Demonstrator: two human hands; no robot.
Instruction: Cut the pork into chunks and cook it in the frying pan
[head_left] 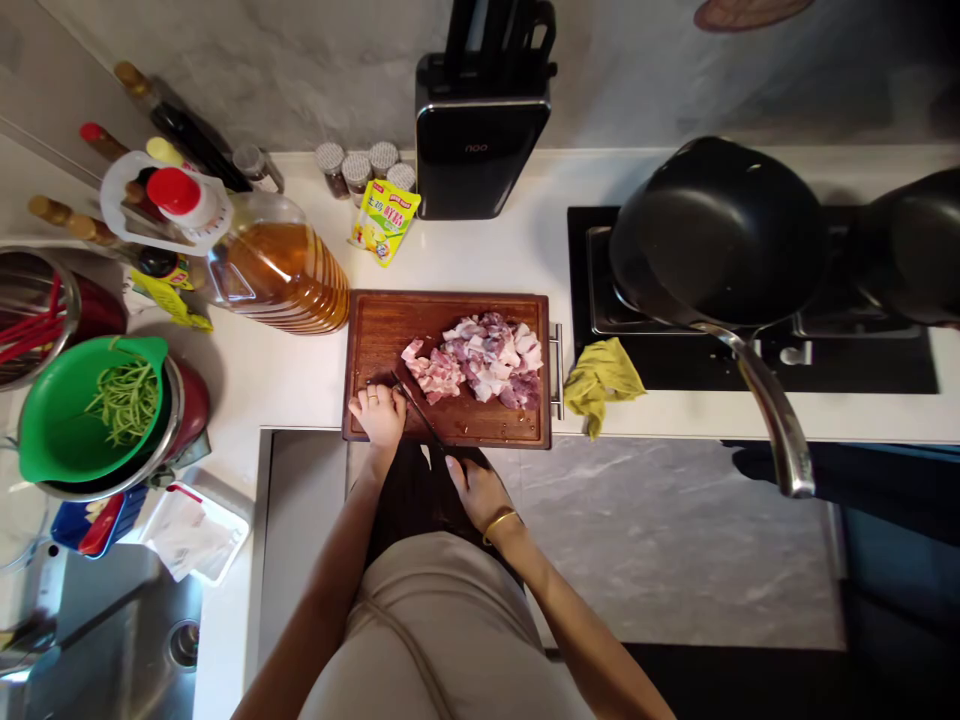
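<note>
Counter: The white counter [300, 375] ran under the board [375, 320] and on past both its sides.
Room: A gray stone wall [337, 90] stood behind the board, and a gray floor [675, 540] lay below it.
Right of the board: A yellow cloth [604, 380] lay just beside it. Farther off was the black stove [675, 372] with a big pan [720, 240] on it.
Behind the board: There were a black knife block [480, 155], a yellow packet [384, 222] and small jars [356, 170].
Left of the board: The oil jug [281, 265] was close. Farther off sat a green bowl [56, 410] with thin green strips [127, 400] in it, and then the sink [124, 650].
Meat: The meat [491, 355] sat on the board, a big heap at the right and a small heap near the middle.
Right hand: Its fingers [456, 473] were closed around the knife [426, 418] handle, just off the board's near edge. The blade pointed in over the board.
Left hand: The left hand [381, 412] was at the board's near left part, beside the blade and near the small heap. Its fingers were bent; I could not tell if they gripped anything.
</note>
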